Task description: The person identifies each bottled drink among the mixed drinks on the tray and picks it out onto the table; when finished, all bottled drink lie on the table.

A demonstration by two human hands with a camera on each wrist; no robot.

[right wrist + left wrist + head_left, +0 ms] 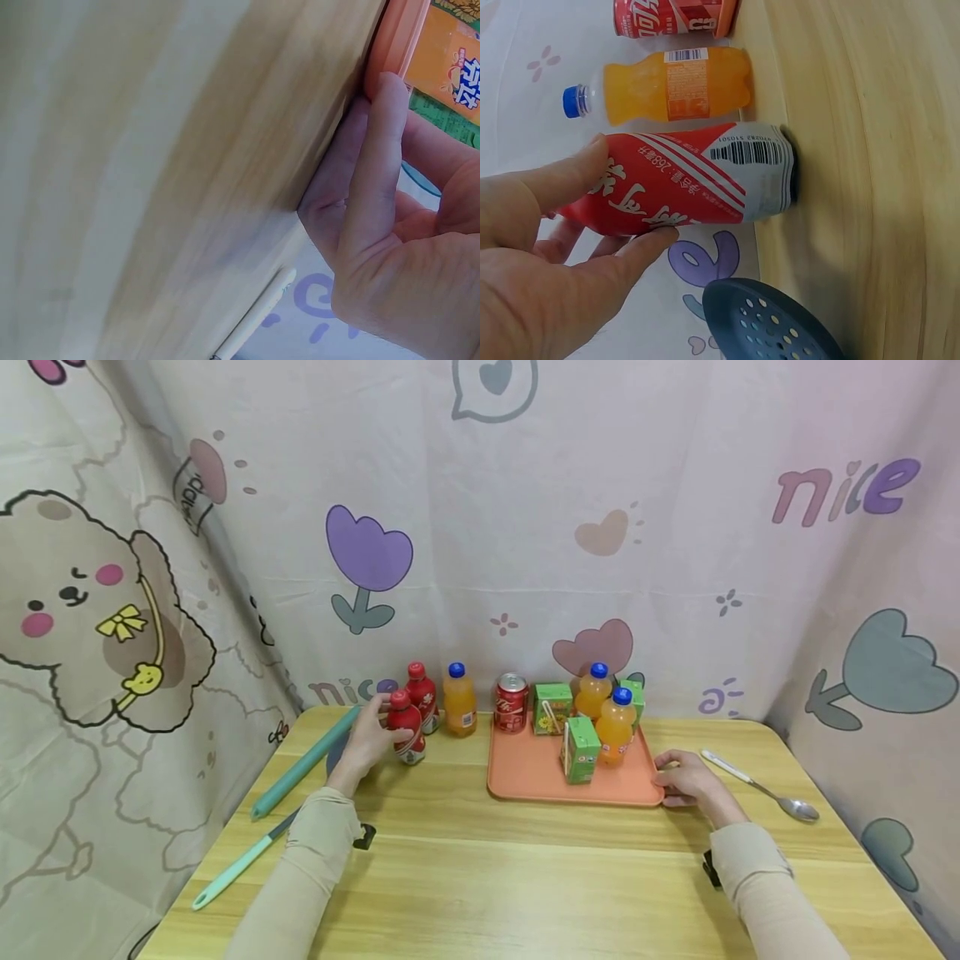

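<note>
My left hand [369, 737] grips a red bottle [406, 731] with a red cap, thumb on one side and fingers on the other. In the left wrist view, its label [682, 180] has white lettering and a barcode; the bottle is upright at the table surface. A second red bottle [424, 695] stands just behind it, and an orange drink bottle [459, 703] with a blue cap is to its right. My right hand [690, 783] pinches the right rim of an orange tray [525, 785]. The tray bears a red soda can [512, 703], green drink cartons [581, 750] and orange drink bottles [615, 731].
On the left lie a teal rod [303, 764] and a slotted utensil with a mint handle [234, 870]; its dark perforated head [769, 319] is close to the left hand. A metal spoon [795, 808] lies right of the tray. A printed curtain [480, 543] hangs behind the table [495, 885].
</note>
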